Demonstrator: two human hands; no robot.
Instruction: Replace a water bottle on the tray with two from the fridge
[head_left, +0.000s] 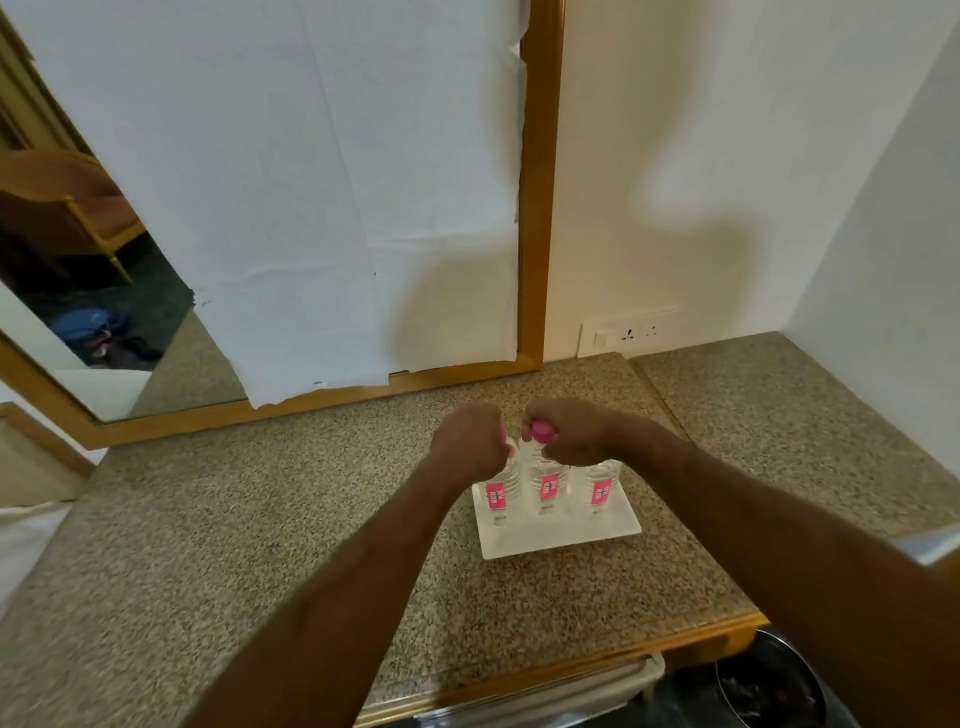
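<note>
Three clear water bottles with pink labels stand upright in a row on a white rectangular tray (561, 540) on the speckled granite counter. My left hand (470, 447) is closed over the top of the left bottle (497, 493), its pink cap barely showing. My right hand (576, 434) grips the neck of the middle bottle (545, 486) just under its pink cap (542, 431). The right bottle (600, 488) stands under my right wrist, its cap hidden.
A gold-framed mirror (535, 208), mostly covered with white paper, leans against the wall behind the counter. A wall socket plate (628, 332) sits at back right. The counter's wooden front edge (571, 670) is near me, with a dark bin (769, 686) below right.
</note>
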